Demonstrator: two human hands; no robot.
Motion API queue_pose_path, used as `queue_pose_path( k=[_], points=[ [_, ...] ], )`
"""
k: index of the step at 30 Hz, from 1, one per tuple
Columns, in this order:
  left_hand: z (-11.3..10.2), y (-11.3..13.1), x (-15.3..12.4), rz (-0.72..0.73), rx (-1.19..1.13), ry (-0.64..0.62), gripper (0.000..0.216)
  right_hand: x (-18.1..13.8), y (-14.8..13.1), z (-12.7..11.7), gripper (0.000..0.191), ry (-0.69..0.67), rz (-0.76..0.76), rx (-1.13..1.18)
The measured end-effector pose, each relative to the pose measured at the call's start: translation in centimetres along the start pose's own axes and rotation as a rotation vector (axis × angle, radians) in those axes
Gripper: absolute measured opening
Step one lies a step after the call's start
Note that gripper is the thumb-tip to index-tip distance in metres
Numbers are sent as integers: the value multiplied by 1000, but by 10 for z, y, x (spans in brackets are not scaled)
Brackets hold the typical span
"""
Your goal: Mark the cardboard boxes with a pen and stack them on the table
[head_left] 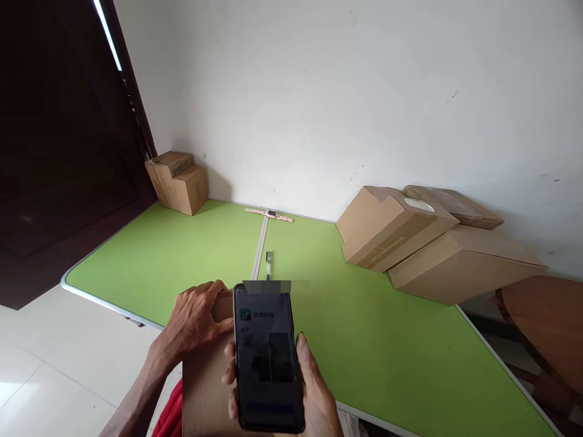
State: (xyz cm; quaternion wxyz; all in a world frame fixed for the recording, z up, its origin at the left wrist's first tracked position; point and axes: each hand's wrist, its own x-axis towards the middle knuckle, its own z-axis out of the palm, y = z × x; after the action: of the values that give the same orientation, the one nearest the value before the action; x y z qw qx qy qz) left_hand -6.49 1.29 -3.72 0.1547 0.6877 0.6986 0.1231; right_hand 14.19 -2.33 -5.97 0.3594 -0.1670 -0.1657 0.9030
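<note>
My right hand (314, 388) is wrapped round a black smartphone (268, 364), its dim screen facing me and standing near the table's front edge. Beneath and behind the phone is a brown cardboard box (204, 382), partly hidden by it. My left hand (198, 318) grips the far left end of this box, fingers bent over its edge and thumb lying along the top. Beyond the phone a pen (268, 261) with a dark cap lies on the green table (364, 328); its near end is covered.
Stacked cardboard boxes (177, 182) stand at the back left corner. More cardboard boxes (396, 224) lean together at the right. A pink-strapped watch (272, 214) lies by the wall, at the end of the table's pale seam (259, 249). A brown round top (546, 328) adjoins the right side.
</note>
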Motion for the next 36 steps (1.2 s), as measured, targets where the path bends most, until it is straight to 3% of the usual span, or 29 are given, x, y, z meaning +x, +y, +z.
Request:
queue_pose_path(
  k=[3,6,10,13,17,23,29,32,34,36],
  points=[
    [2,-3,0,8,12,-15,38,-3,-24,-13,73,128,-138,-34],
    [3,-8,0,-3,38,-29,49,0,-50,-47,69,363,-242,-132],
    [7,-13,2,13,55,-24,52,17,-76,-110,71,795,-382,-668],
    [9,-14,3,11,50,-13,53,30,-86,-146,65,936,-433,-911],
    [10,-12,2,34,46,13,54,32,-93,-164,57,961,-410,-1124],
    [13,-16,0,64,-13,57,57,21,-99,-161,51,1005,-248,-1459],
    [15,-28,0,100,-324,267,44,16,-94,-148,75,1038,-184,-1719],
    [20,-32,4,116,-555,422,34,25,-77,-130,91,1077,-316,-1835],
    [29,-36,4,51,-633,593,36,36,-52,-118,95,883,-442,-1735],
    [43,-44,-2,-63,-735,719,45,49,-22,-110,91,518,-441,-1473]
  ],
)
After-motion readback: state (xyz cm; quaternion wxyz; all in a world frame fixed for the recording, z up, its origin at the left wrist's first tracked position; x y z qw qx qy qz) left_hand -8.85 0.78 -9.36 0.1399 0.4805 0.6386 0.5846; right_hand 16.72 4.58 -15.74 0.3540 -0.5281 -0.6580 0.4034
